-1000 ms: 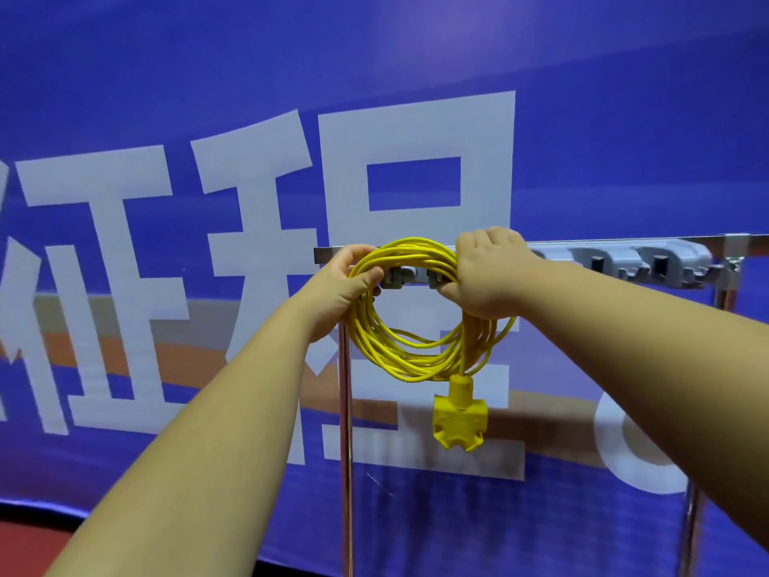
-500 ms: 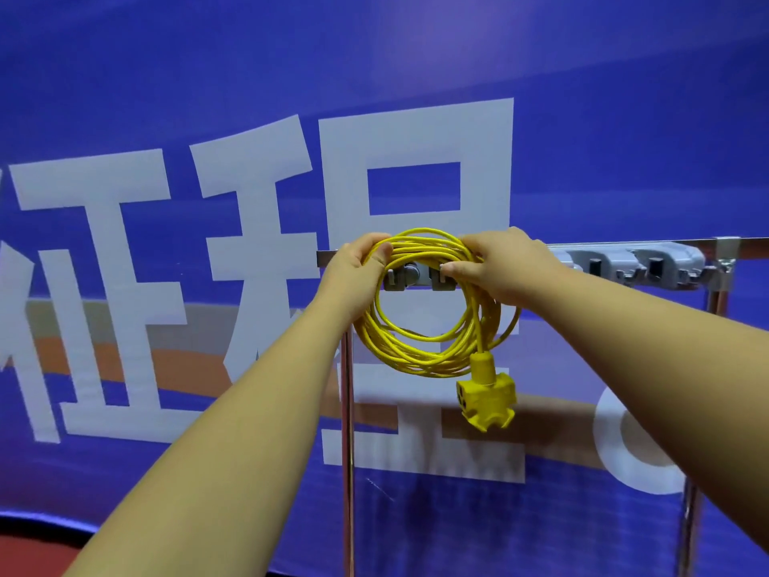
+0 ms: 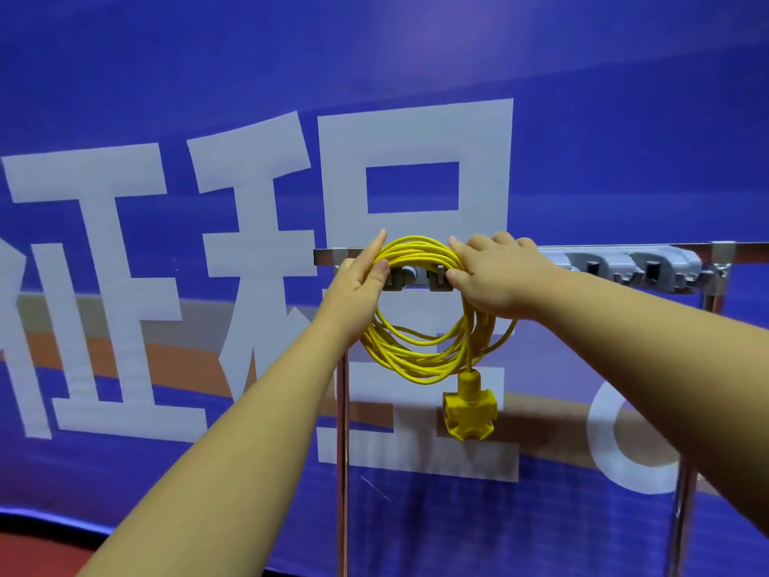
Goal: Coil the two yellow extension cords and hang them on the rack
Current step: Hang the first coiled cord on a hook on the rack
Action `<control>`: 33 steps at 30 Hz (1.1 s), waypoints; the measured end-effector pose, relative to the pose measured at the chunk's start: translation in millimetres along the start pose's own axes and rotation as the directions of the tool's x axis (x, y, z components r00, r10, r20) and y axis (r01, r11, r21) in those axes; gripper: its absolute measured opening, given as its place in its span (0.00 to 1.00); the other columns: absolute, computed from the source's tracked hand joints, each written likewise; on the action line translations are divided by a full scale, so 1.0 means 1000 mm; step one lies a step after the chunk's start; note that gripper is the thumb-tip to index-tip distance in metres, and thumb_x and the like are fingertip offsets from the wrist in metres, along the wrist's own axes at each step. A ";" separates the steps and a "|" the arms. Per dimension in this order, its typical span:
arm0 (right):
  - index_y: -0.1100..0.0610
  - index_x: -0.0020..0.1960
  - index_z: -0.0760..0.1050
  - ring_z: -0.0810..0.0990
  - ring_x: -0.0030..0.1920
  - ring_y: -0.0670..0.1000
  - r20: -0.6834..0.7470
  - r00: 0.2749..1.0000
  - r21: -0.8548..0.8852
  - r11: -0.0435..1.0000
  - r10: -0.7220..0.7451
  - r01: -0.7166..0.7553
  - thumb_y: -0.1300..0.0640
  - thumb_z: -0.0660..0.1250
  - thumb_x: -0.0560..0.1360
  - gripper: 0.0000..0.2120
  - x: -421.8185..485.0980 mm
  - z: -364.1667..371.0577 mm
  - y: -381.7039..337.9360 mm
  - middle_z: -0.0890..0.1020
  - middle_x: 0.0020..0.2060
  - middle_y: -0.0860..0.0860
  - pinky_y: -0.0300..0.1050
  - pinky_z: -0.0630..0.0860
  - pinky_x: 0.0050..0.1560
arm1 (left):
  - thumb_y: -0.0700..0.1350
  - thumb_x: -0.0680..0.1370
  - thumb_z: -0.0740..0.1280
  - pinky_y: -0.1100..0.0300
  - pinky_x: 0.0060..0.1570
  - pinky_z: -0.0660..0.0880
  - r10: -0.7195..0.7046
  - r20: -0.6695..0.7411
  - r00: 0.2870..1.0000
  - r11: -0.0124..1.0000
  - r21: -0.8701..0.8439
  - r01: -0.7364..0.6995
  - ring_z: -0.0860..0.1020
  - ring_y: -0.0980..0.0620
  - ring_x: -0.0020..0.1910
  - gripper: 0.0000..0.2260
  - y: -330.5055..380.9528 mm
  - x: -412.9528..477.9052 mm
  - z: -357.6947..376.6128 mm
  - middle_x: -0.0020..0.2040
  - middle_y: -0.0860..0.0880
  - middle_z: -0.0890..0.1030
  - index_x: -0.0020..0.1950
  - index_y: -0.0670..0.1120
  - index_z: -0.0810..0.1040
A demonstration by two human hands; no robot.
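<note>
Behind the rack — blue lettered banner.
</note>
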State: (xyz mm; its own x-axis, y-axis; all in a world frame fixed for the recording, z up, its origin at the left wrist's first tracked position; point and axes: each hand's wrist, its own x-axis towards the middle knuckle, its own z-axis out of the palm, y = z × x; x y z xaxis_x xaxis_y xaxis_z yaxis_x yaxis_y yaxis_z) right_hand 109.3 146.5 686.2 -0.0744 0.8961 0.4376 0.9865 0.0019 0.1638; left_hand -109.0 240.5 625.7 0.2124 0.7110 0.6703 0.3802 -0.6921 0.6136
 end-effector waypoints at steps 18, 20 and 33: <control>0.47 0.62 0.80 0.75 0.56 0.56 -0.147 0.988 0.244 0.970 0.041 -0.004 0.31 0.68 0.77 0.23 -0.004 0.007 0.004 0.78 0.53 0.52 0.60 0.79 0.57 | 0.56 0.88 0.51 0.60 0.62 0.67 0.004 0.053 0.999 0.992 0.128 -0.011 0.68 0.55 0.70 0.23 0.010 -0.007 -0.017 0.75 0.52 0.67 0.85 0.59 0.56; 0.47 0.60 0.79 0.75 0.55 0.55 -0.172 0.984 0.208 0.978 0.040 -0.003 0.31 0.67 0.77 0.23 -0.006 0.008 0.000 0.78 0.53 0.52 0.58 0.78 0.55 | 0.55 0.88 0.56 0.59 0.64 0.67 0.002 0.036 0.999 0.995 0.102 -0.006 0.68 0.53 0.74 0.24 0.011 -0.006 -0.019 0.78 0.50 0.66 0.84 0.57 0.59; 0.48 0.54 0.77 0.78 0.51 0.56 -0.215 0.976 0.062 0.998 0.037 -0.024 0.38 0.64 0.80 0.14 -0.016 0.001 -0.012 0.80 0.48 0.49 0.58 0.78 0.54 | 0.52 0.85 0.64 0.53 0.49 0.81 0.136 -0.083 0.987 0.932 0.350 -0.099 0.78 0.50 0.54 0.12 0.026 -0.012 -0.023 0.62 0.50 0.75 0.68 0.55 0.74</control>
State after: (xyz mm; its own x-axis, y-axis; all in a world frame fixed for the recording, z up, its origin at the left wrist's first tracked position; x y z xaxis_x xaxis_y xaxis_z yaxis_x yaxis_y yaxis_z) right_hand 98.8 132.9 676.0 -0.0674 0.7790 0.6234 0.9952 0.0079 0.0978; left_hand -122.1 211.1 642.7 0.1867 0.5976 0.7798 0.6480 -0.6715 0.3595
